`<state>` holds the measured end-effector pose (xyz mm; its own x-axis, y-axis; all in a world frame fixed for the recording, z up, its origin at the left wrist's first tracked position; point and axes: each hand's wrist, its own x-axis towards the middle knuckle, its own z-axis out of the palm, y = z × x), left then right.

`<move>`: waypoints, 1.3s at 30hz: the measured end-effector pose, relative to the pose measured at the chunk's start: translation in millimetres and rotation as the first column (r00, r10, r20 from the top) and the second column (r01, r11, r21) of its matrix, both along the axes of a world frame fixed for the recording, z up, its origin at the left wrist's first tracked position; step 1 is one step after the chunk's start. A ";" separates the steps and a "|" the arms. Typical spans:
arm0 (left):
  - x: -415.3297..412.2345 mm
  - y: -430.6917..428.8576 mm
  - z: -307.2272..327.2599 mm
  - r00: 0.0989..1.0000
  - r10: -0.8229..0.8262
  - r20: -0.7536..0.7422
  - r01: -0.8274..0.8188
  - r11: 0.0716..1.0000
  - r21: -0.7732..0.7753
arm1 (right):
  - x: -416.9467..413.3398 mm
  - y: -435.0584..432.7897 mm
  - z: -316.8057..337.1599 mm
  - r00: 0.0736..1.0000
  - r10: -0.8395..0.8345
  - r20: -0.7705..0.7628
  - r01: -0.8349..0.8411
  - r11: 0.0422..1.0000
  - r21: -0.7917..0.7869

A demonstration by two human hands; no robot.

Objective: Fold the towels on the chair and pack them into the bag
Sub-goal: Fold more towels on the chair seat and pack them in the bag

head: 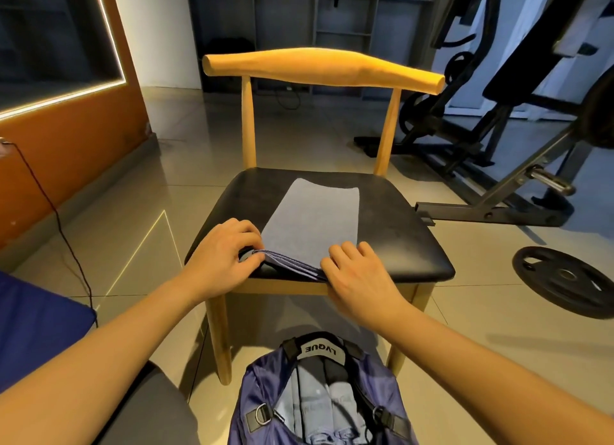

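Left hand [221,255] has curled fingers pinching the folded towel [312,222] at its near corner, and right hand [358,278] grips the other near corner. Towel's flat on the chair [398,232] seat, with the bag [262,388] open just in front of the chair.

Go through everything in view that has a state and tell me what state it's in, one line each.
chair: upright.
towel: folded into a strip, lying flat on the chair seat.
left hand: pinches the towel's near left corner.
right hand: grips the towel's near right corner.
bag: open on the floor, folded towels inside.
weight plate: flat on the floor.
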<state>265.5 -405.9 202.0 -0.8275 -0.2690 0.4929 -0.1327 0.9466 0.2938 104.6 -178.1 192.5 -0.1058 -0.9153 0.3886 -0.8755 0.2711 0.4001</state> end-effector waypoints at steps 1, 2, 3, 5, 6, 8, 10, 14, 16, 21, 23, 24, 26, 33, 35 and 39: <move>-1.5 -1.2 -0.6 1.000 0.011 -0.010 -0.010 0.999 0.043 | -0.7 0.7 -1.0 1.000 0.017 0.006 -0.017 1.000 -0.009; -3.0 -2.7 -1.3 1.000 0.020 -0.022 -0.017 0.995 0.095 | -1.8 2.3 -1.2 0.999 0.037 0.027 -0.036 0.999 -0.017; -4.3 -4.2 -1.8 0.999 0.029 -0.026 -0.025 0.988 0.155 | -3.9 3.7 -1.0 0.997 0.053 0.062 -0.052 0.998 -0.027; -7.5 -7.3 -2.3 0.999 0.046 -0.001 -0.044 0.961 0.274 | -9.5 7.8 1.9 0.982 0.059 0.181 -0.053 0.998 -0.039; -9.5 -9.1 -2.0 0.998 0.054 0.021 -0.058 0.945 0.323 | -12.0 9.7 4.2 0.964 0.053 0.262 -0.040 0.998 -0.053; -14.3 -11.2 -0.3 0.997 0.054 0.062 -0.074 0.915 0.396 | -15.6 11.3 9.2 0.897 0.025 0.441 0.011 0.997 -0.080; -20.1 -9.9 2.8 0.993 0.069 0.096 -0.103 0.900 0.423 | -19.3 8.7 12.7 0.796 -0.025 0.605 0.100 0.991 -0.092; -33.4 -1.7 5.0 0.977 0.172 0.123 -0.209 0.877 0.433 | -23.0 -6.0 9.2 0.591 -0.168 0.789 0.334 0.941 -0.050; -37.6 2.1 3.8 0.971 0.227 0.075 -0.238 0.891 0.387 | -24.2 -10.7 6.7 0.536 -0.209 0.818 0.413 0.910 -0.038; -34.6 6.7 -0.2 0.977 0.176 -0.121 -0.157 0.976 0.154 | -23.8 -7.5 9.8 0.834 -0.065 0.548 0.232 0.942 -0.242; -30.1 3.5 -4.4 0.993 0.069 -0.091 -0.069 0.998 -0.002 | -24.9 -7.1 6.4 0.949 -0.004 0.314 0.074 0.975 -0.210; -27.3 -0.1 -6.4 0.998 0.029 -0.062 -0.033 0.998 -0.061 | -25.4 -6.0 4.7 0.972 0.027 0.233 0.016 0.984 -0.180; -21.4 -5.8 -7.7 1.000 -0.014 -0.006 0.013 0.992 -0.123 | -26.9 -1.2 3.4 0.981 0.090 0.171 -0.067 0.988 -0.136; -18.5 -7.8 -8.5 0.999 0.006 0.035 -0.003 0.996 -0.088 | -29.1 7.5 12.3 0.930 0.050 0.365 -0.023 0.997 -0.080; -21.0 -5.0 -5.1 0.999 0.013 0.030 -0.013 1.000 0.000 | -32.2 5.8 17.2 0.890 0.030 0.455 0.011 0.996 -0.086; -29.8 3.6 -1.0 0.996 0.036 0.079 -0.053 0.974 0.218 | -42.3 3.3 31.3 0.734 -0.140 0.665 0.158 0.987 0.033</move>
